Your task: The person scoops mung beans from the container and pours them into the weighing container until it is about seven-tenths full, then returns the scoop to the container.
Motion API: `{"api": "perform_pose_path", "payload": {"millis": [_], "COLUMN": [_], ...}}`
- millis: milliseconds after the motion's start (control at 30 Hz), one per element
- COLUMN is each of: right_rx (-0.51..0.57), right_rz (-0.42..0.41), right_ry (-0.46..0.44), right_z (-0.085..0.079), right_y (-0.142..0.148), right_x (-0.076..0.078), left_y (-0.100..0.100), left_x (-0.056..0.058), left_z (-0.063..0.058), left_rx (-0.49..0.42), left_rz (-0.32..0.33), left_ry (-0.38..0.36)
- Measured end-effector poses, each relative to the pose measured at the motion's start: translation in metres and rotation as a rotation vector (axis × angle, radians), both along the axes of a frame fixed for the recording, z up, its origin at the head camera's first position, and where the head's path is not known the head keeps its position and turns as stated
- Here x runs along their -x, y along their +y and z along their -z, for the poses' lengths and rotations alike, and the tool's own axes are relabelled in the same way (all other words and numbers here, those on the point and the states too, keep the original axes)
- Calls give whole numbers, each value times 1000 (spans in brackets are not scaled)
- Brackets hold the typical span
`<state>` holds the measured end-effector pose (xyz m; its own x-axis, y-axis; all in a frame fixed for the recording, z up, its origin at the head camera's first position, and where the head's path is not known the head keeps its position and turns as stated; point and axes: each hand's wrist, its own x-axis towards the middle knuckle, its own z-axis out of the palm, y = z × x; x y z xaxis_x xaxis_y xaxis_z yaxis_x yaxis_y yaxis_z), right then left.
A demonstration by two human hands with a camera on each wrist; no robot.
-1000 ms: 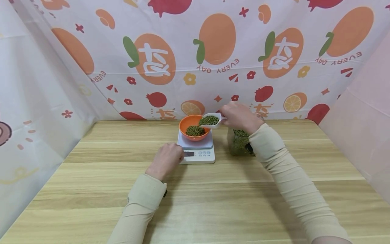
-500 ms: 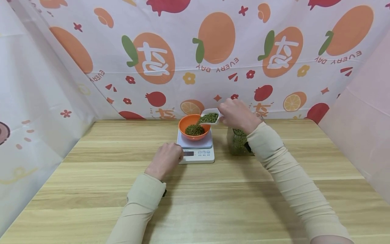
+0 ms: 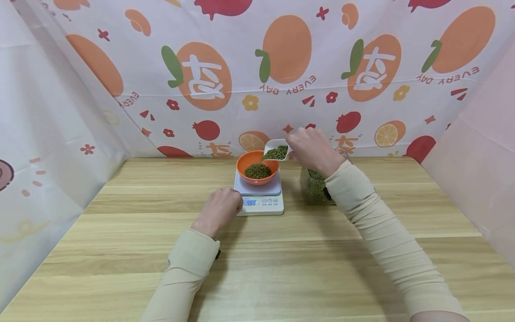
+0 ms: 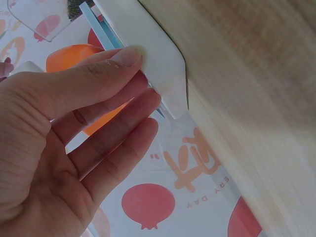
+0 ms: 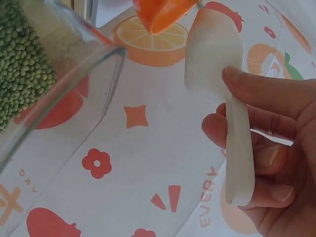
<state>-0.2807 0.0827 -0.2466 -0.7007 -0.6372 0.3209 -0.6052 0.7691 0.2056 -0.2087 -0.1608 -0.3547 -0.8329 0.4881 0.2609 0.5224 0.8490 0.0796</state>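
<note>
My right hand (image 3: 314, 150) grips the handle of a white scoop (image 5: 215, 54) loaded with green mung beans (image 3: 278, 153). Its tilted lip hangs over the right side of an orange bowl (image 3: 243, 163) holding a heap of mung beans (image 3: 257, 171). The bowl sits on a white kitchen scale (image 3: 265, 210) whose display shows lit digits. At the scale's front left corner, my left hand (image 3: 219, 210) pinches the edge; in the left wrist view, the thumb (image 4: 126, 57) lies on its side, with fingers bent beside it. A clear jar (image 5: 74, 84) of beans stands below my right wrist.
A wooden table (image 3: 281, 273) carries everything. Behind it hangs a fruit-print curtain (image 3: 241, 62), and a pale curtain (image 3: 52, 116) closes off the left side. The jar stands right of the scale, partly covered by the right forearm.
My right hand has lifted slightly, tipping the scoop further toward the bowl. Fewer beans show in the scoop. The scale's display now shows bright digits. My left hand stays at the scale.
</note>
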Motion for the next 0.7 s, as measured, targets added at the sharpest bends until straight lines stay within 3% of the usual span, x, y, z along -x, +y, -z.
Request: {"api": "perform_pose_path", "payload": {"millis": [700], "right_rx": [-46], "right_rz": [-4], "right_ry": [102], "right_z": [-7], "right_y": [-1], "right_x": [-4], "left_y": [2], "left_x": [-4], "left_z": [0], "left_rx": [-6], "left_rz": [-1], "left_ry": [-7]}}
